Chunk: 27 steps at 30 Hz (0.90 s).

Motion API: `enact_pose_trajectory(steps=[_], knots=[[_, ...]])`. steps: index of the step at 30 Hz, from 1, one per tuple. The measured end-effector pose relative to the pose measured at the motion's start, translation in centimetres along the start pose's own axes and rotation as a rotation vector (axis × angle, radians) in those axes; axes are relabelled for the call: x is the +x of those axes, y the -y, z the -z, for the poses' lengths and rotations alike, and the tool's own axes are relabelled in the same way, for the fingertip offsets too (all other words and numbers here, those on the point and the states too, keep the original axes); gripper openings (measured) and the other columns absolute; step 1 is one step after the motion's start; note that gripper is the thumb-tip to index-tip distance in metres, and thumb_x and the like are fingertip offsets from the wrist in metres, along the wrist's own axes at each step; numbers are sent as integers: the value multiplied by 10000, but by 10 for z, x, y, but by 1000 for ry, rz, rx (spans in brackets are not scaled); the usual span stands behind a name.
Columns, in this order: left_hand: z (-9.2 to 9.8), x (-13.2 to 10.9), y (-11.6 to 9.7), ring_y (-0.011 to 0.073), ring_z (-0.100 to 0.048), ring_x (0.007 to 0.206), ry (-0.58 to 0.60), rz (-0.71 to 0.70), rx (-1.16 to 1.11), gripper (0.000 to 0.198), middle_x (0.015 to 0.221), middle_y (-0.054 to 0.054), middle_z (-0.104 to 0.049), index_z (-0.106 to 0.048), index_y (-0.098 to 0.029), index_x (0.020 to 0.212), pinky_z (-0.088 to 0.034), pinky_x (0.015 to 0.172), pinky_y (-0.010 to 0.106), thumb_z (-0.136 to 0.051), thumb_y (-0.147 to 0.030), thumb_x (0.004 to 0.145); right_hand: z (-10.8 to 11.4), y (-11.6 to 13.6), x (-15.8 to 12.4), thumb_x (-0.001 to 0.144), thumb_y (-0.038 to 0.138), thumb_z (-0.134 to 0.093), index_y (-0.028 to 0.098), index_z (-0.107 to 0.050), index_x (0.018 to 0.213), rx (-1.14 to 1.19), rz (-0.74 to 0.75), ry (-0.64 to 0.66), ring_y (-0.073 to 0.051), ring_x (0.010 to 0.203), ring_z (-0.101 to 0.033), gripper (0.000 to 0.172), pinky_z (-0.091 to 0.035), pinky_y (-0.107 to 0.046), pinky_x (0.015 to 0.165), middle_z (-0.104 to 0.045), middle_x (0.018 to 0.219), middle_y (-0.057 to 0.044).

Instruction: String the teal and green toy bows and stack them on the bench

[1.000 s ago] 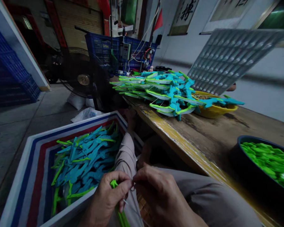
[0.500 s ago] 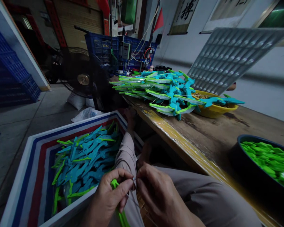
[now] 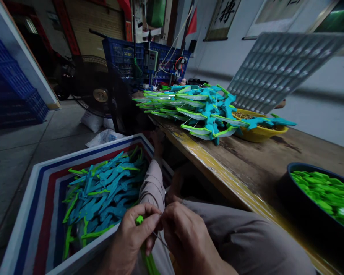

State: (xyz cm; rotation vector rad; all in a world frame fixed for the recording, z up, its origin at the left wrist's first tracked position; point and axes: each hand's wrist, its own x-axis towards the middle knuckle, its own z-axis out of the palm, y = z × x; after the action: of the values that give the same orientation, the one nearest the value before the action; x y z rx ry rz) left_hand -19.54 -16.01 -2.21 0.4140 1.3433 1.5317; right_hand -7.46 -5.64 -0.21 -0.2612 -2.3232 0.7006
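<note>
My left hand is closed around a bright green plastic piece, whose knobbed tip shows above the thumb. Fingers of my right hand are pinched against the left fingertips, over my lap. A thin pale string slants between the two hands. What lies right at the meeting fingertips is too small and covered to make out, but the right hand appears to hold the string. To the left, a striped-lined box holds many teal and green toy bow parts.
Stacked teal-and-green toy bows lie on the wooden table, beside a yellow bowl. A dark tub of green pieces stands at the right. A ridged translucent sheet leans behind. A fan stands beyond the box.
My right hand has shifted slightly left, closing the small gap to the left fingertips. More of the string now shows below the fingers. The green piece stays in my left hand.
</note>
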Motion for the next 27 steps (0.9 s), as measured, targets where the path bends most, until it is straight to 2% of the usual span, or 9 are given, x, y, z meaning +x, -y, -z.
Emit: enact_pose_trajectory(steps=[7, 10, 13, 16, 19, 22, 25, 27], knots=[[3, -1, -5, 44, -341, 390, 109, 78, -184, 398, 485, -63, -466, -660, -147, 808, -276, 380, 164, -829, -489, 693, -5, 1, -5, 1006, 59, -458, 186, -522, 924, 4, 59, 2, -153, 704, -600, 164, -510, -239, 663, -599, 808, -48], [4, 0, -5, 45, -361, 401, 74, 106, -228, 425, 485, -62, -472, -656, -145, 768, -294, 387, 163, -881, -479, 631, -2, 3, -3, 1000, 41, -449, 178, -554, 961, 39, 42, 21, -157, 740, -610, 177, -518, -242, 685, -612, 846, -59], [3, 2, -3, 53, -368, 397, 5, 115, -247, 497, 445, -68, -468, -654, -146, 780, -310, 389, 167, -919, -502, 557, 2, 3, 1, 1004, 72, -457, 180, -595, 1085, 89, -14, 79, -167, 781, -616, 193, -508, -247, 684, -626, 904, -65], [2, 3, -4, 56, -366, 386, -10, 117, -230, 548, 414, -73, -448, -629, -148, 755, -311, 385, 170, -918, -553, 526, 5, 1, 5, 993, 100, -490, 210, -630, 1173, 168, -62, 118, -159, 771, -608, 253, -480, -233, 657, -618, 905, -47], [2, 2, -6, 46, -377, 380, 13, 101, -219, 539, 460, -64, -496, -558, -166, 698, -312, 385, 169, -920, -532, 537, 8, -1, 10, 985, 120, -535, 210, -690, 1109, 299, -81, 135, -131, 721, -593, 218, -456, -202, 633, -609, 848, -28], [4, 2, -6, 42, -397, 397, 47, 86, -234, 540, 543, -54, -562, -495, -188, 719, -321, 403, 167, -916, -498, 582, 11, -1, 14, 974, 147, -575, 183, -719, 961, 383, -125, 134, -109, 669, -584, 149, -442, -182, 623, -615, 779, -15], [6, 1, -4, 47, -392, 413, 84, 81, -186, 522, 539, -67, -523, -503, -195, 745, -328, 423, 173, -881, -540, 646, 9, -4, 12, 912, 134, -566, 174, -684, 851, 347, -157, 158, -107, 654, -602, 138, -437, -177, 614, -635, 742, -11], [7, 2, 0, 50, -388, 430, 85, 94, -145, 510, 533, -72, -480, -541, -192, 766, -316, 435, 173, -875, -561, 652, 2, -12, 7, 824, 131, -569, 183, -638, 819, 226, -116, 190, -115, 645, -605, 86, -420, -181, 582, -628, 724, -2]])
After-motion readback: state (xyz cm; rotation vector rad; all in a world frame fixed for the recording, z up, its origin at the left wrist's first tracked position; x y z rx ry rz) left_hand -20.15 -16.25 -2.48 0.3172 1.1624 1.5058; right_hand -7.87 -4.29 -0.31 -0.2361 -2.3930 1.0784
